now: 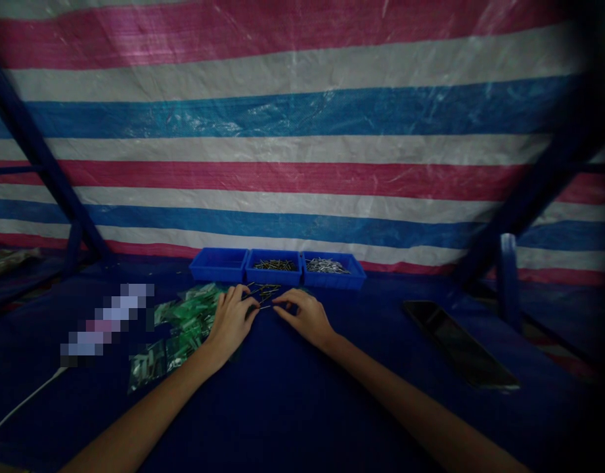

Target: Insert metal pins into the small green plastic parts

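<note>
Over the middle of the blue table, my left hand (pixel 232 318) has its thumb and forefinger pinched at one end of a thin metal pin (pixel 265 307). Facing it, my right hand (pixel 305 316) has curved fingers, with a small gap between thumb and forefinger and nothing visible in them. Several loose brass-coloured pins (pixel 267 289) lie scattered just beyond the fingertips; whether they are screws or nails is too small to tell. Under and beside my left hand is a pile of small clear bags with green print (pixel 191 318).
Behind my hands stand a left blue bin (pixel 218 270), a middle bin (pixel 274 275) of dark brass-coloured pins and a right bin (pixel 334 281) of silver ones. A phone (pixel 457 341) lies at right. A blurred-out object (pixel 108 322) with a white cable lies at left.
</note>
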Action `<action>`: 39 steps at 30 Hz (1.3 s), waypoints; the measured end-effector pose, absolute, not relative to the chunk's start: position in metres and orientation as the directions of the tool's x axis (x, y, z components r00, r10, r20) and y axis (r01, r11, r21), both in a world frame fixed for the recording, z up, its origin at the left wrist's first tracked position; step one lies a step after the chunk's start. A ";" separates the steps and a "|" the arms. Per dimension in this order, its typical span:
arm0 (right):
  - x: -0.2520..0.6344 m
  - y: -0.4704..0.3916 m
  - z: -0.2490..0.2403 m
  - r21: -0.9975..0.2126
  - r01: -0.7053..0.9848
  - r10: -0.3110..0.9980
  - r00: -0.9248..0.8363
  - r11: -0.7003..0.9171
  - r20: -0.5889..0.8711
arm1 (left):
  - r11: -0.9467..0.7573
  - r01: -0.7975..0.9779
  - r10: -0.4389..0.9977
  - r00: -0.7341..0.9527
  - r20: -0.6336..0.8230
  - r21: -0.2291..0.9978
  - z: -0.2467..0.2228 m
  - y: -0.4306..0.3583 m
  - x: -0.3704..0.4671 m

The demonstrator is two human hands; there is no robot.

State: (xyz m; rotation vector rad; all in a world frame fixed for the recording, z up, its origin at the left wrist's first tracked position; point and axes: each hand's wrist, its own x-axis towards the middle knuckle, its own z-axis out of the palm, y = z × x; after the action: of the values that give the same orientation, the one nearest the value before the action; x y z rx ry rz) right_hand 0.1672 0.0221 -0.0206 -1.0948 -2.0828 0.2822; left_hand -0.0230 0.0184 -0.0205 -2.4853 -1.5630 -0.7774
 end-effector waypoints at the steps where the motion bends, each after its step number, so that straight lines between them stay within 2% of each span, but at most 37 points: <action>1: 0.167 0.021 -0.020 -0.488 0.616 0.772 -0.364 0.619 0.521 | -0.467 0.864 0.816 0.341 0.467 0.186 -0.020 0.019 -0.023; 6: 0.165 0.020 -0.020 -0.411 0.634 0.736 -0.413 0.655 0.536 | -0.481 0.846 0.821 0.344 0.455 0.229 -0.019 0.018 -0.021; 10: 0.167 0.020 -0.022 -0.387 0.664 0.738 -0.389 0.640 0.551 | -0.494 0.823 0.819 0.333 0.468 0.279 -0.018 0.018 -0.019; 14: 0.168 0.021 -0.023 -0.408 0.665 0.743 -0.347 0.625 0.572 | -0.512 0.795 0.808 0.318 0.496 0.325 -0.020 0.019 -0.018; 21: 0.167 0.025 -0.025 -0.516 0.587 0.755 -0.282 0.624 0.592 | -0.574 0.719 0.751 0.270 0.603 0.391 -0.021 0.023 -0.018; 30: 0.166 0.018 -0.020 -0.479 0.529 0.703 -0.399 0.701 0.589 | -0.592 0.633 0.758 0.228 0.611 0.499 -0.014 0.016 -0.011; 39: 0.167 0.026 -0.020 -0.683 0.425 0.805 -0.296 0.593 0.514 | -0.552 0.662 0.801 0.252 0.543 0.506 -0.012 0.015 -0.010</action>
State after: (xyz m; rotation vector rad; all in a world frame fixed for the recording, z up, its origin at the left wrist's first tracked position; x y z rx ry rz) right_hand 0.1674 0.0263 -0.0203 -0.9838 -1.9260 0.5337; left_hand -0.0104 0.0147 -0.0121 -2.6182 -1.5481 -1.3214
